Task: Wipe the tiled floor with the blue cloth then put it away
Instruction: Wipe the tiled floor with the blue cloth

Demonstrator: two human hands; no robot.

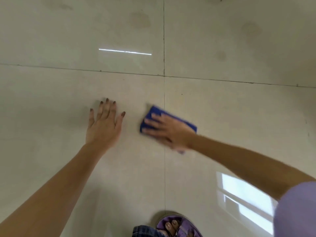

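Down on the tiled floor [239,117], pretty much dead centre of the view, the person has both arms stretched out in front of them. Their right hand [168,132] is pressed flat on top of the blue cloth [154,112], fingers spread across it, palm down, so the cloth is pinned between hand and tile. It's folded into a rough rectangle and sits right over the vertical grout line, with one corner poking out past the fingertips and another bit peeking out by the wrist. That hand and the cloth are both smeared with motion blur, so the cloth's exact edges are hard to make out.

Their left hand [104,124] is holding nothing, just planted flat on the tile with the fingers fanned out, dark polish on the nails. It sits just to the left of the cloth, near it but not touching.

The floor itself is glossy beige tile with thin dark grout lines crossing a bit above the hands. You can see a few dull smudgy patches on the upper tiles, a thin bright streak of reflected light up top, and a window reflection lower right.

At the bottom edge there's a foot in a purple sandal [177,224], standing right on the vertical grout line, plus a bit of dark denim beside it. A lilac sleeve [295,211] fills the bottom right corner.
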